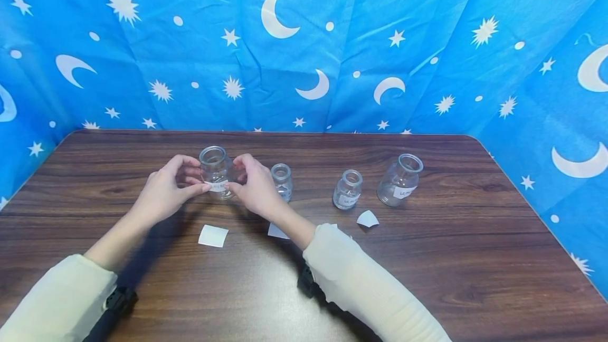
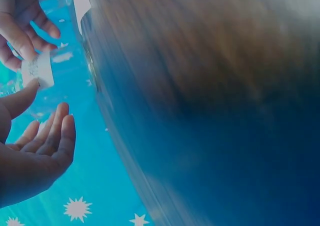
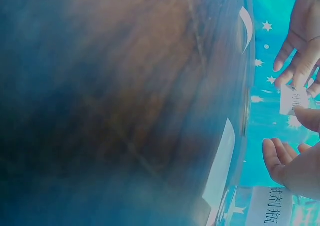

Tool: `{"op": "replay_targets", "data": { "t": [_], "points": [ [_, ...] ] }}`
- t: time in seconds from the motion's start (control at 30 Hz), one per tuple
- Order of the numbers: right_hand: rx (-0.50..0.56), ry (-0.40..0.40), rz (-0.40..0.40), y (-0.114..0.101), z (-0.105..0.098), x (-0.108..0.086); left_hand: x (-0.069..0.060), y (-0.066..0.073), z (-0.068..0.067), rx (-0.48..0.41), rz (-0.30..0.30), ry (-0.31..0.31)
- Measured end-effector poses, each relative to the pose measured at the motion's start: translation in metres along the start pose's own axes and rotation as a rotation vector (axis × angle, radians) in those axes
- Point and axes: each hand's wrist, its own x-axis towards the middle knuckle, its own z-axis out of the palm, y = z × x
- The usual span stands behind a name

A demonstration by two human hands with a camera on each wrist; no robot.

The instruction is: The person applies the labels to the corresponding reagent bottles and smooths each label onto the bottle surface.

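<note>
In the head view, a clear glass jar (image 1: pixel 215 165) is between the two hands, a white label (image 1: pixel 218 186) with writing on its front. My left hand (image 1: pixel 163 186) is at the jar's left, its thumb pressing the label's left end and its fingers loosely extended beside the glass. From the other side, my right hand (image 1: pixel 256 186) presses the label's right end with its thumb. In the right wrist view, the right fingers (image 3: pixel 280 158) stand loosely extended near the jar. A smaller labelled jar (image 1: pixel 282 173) is partly hidden behind the right hand.
To the right stand another small labelled jar (image 1: pixel 348 190) and a large labelled jar (image 1: pixel 401 181). White paper pieces lie nearer: one flat at left (image 1: pixel 213 236), one curled at right (image 1: pixel 368 219), one partly under the right forearm (image 1: pixel 277 231). A patterned blue cloth (image 1: pixel 304 57) hangs behind the table.
</note>
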Motion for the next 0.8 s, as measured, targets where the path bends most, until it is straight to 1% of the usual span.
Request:
{"op": "replay_targets", "data": {
  "t": [0.17,0.33,0.47,0.6,0.8],
  "points": [
    [-0.037,-0.017,-0.006,-0.0014,-0.0007,0.0004,0.0034,-0.0039,-0.0027,0.024,0.009,-0.016],
    [-0.078,-0.026,-0.019,-0.0018,-0.0019,0.0019,0.0038,-0.0024,-0.0045,0.014,0.010,-0.032],
    [-0.138,-0.020,-0.063,0.0002,-0.0034,0.0044,0.0041,-0.0014,-0.0050,0.017,0.014,-0.023],
    [-0.169,-0.008,-0.102,0.0026,-0.0048,0.0058,0.0049,-0.0029,-0.0041,0.028,0.031,-0.007],
    [-0.182,-0.012,-0.100,0.0029,-0.0060,0.0066,0.0050,-0.0043,-0.0036,0.031,0.035,-0.010]
  ]
}}
